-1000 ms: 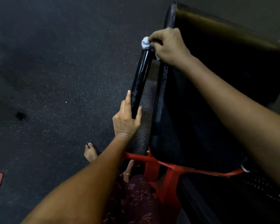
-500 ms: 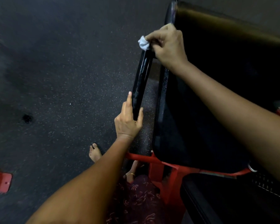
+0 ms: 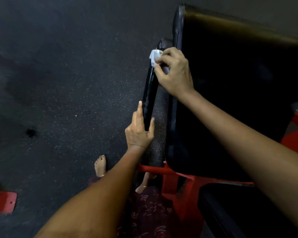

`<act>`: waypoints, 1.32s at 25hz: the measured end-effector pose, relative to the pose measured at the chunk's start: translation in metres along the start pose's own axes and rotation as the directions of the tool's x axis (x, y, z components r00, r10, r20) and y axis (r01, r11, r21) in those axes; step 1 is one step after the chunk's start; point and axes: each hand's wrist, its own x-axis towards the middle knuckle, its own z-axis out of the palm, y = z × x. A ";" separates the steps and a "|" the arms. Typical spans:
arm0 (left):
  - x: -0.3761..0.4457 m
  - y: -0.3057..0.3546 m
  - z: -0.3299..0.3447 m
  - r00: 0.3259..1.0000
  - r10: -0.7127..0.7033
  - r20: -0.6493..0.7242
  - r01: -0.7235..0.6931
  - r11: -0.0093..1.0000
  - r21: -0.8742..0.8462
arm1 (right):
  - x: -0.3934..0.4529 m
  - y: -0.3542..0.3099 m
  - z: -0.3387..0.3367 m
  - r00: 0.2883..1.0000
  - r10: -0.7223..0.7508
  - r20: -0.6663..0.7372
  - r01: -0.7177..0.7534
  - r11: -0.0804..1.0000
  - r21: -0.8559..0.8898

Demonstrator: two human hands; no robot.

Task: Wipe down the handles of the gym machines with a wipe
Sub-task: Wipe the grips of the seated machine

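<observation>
Up near the far end of the black handle (image 3: 150, 93), the right hand (image 3: 175, 73) pinches a small white wipe (image 3: 153, 56) and presses it against the bar, fingers curled round the crumpled wad. Lower down, the left hand (image 3: 138, 133) steadies the near end of that same handle, forefinger laid straight along one side and thumb on the other, so the bar sits clasped in the fork between them. That looks a sensible brace: with one end held, the wiping hand can bear down without the bar swinging.

To do this step well, I'd say the wipe wants wrapping further round the bar, not just dabbing the top face, then drawing down the whole length toward the bracing hand. The bracing hand would have to shift so the patch beneath it gets cleaned too. The wad is small, so refolding to a fresh face may help. How much of the handle is already clean, I cannot tell; it shines a little, nothing more.

Just beside the handle stands a big black padded backrest (image 3: 230, 100) on a red frame (image 3: 169, 179), with another dark pad (image 3: 239, 212) below it. Underneath lies dark speckled rubber flooring (image 3: 67, 100), dim all round. A bare foot (image 3: 100, 164) stands on it, and a red bracket (image 3: 2, 201) sits well apart at the left edge.
</observation>
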 end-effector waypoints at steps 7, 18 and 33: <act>0.003 0.001 -0.009 0.992 -0.033 0.119 0.043 0.996 -0.084 | -0.012 -0.016 0.018 0.988 0.128 -0.082 -0.129 0.991 -0.015; 0.079 -0.070 -0.070 0.839 -0.147 0.524 0.324 0.908 -0.265 | -0.106 -0.059 0.029 0.976 0.208 -0.068 -0.215 0.970 -0.110; 0.208 -0.009 -0.028 0.414 0.538 0.734 -0.447 0.823 -0.350 | -0.114 -0.071 0.033 0.934 0.308 -0.180 -0.333 0.934 -0.132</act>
